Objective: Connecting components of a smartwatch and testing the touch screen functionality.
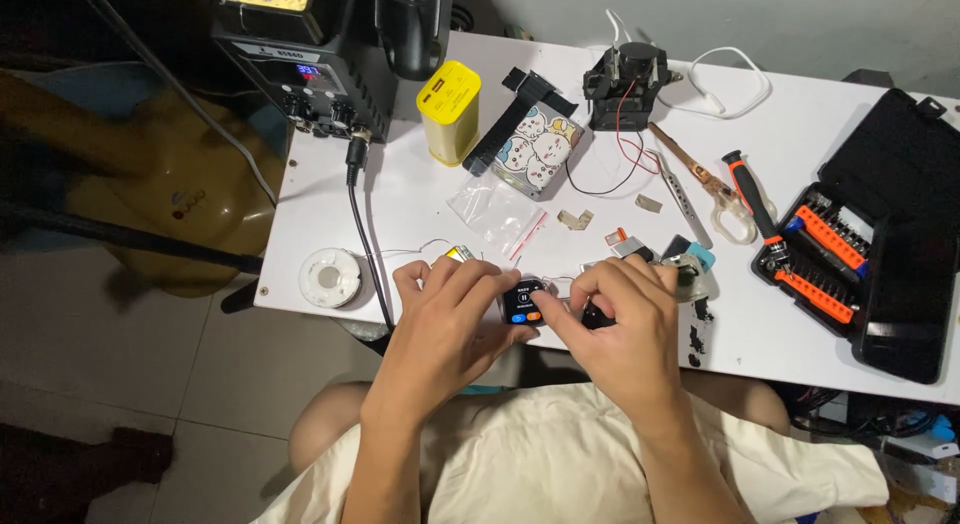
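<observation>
Seen from the head camera, the small square device with a lit screen (pixel 524 303) sits at the near edge of the white table (pixel 420 199), between both hands. The left hand (pixel 450 319) grips the device's left side, fingers curled and pressed together around it. The right hand (pixel 622 319) holds its right side, and the fingertips (pixel 540 302) of that hand pinch toward the screen's lower right corner.

Left of the device lies a white solder spool (pixel 330 278), with a black cable (pixel 366 246) running past it. Beyond the device lies a clear zip bag (pixel 497 213), and farther back a yellow box (pixel 449 112). Right of the device lie scissors (pixel 708 187), an orange-handled screwdriver (pixel 754 199) and an open black bit case (pixel 868 246).
</observation>
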